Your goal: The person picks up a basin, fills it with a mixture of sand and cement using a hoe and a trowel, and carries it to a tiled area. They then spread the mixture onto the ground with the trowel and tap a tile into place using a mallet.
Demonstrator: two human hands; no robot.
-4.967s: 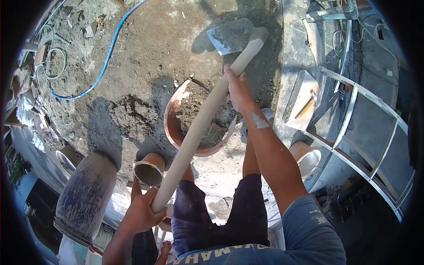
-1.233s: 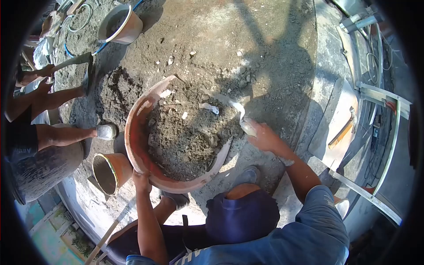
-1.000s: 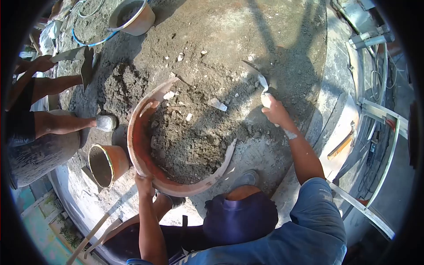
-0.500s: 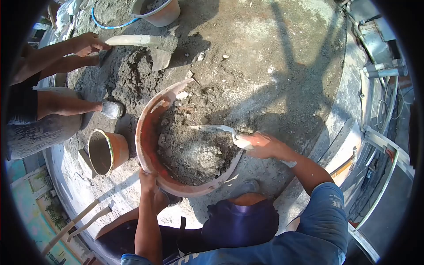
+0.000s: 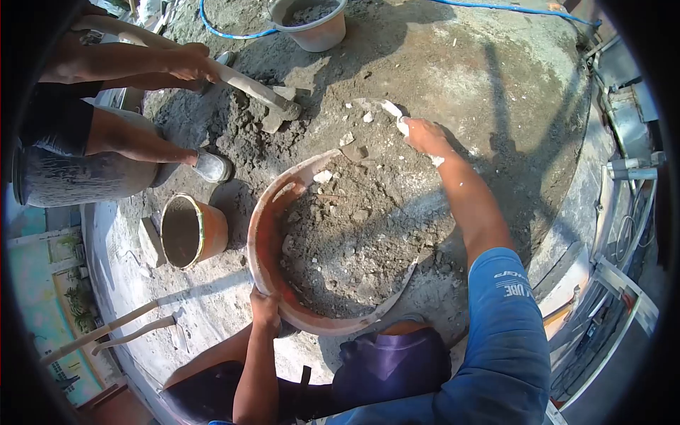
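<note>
My left hand (image 5: 264, 309) is closed on the near-left rim of a large reddish basin (image 5: 256, 244). Grey, lumpy rubble and sandy mix (image 5: 361, 244) fill the basin and merge with the ground at its far right side. Beyond the basin, my right hand (image 5: 427, 137) is wrapped round the handle of a trowel (image 5: 389, 108). The trowel's blade points left, low over the ground among white stone chips (image 5: 368, 117). Most of the handle is hidden in my fist.
At upper left a co-worker's hands (image 5: 191, 62) hold a long-handled hoe (image 5: 251, 86) over dark wet mortar (image 5: 258, 138). An orange bucket (image 5: 214, 232) stands left of the basin, a grey tub (image 5: 319, 32) at the back. A blue hose (image 5: 489, 7) crosses the far ground. Wooden handles (image 5: 117, 329) lie lower left.
My right hand has moved with the trowel from inside the basin to the ground beyond it. My left hand stays on the rim. The co-worker's hoe has shifted and tilted.
</note>
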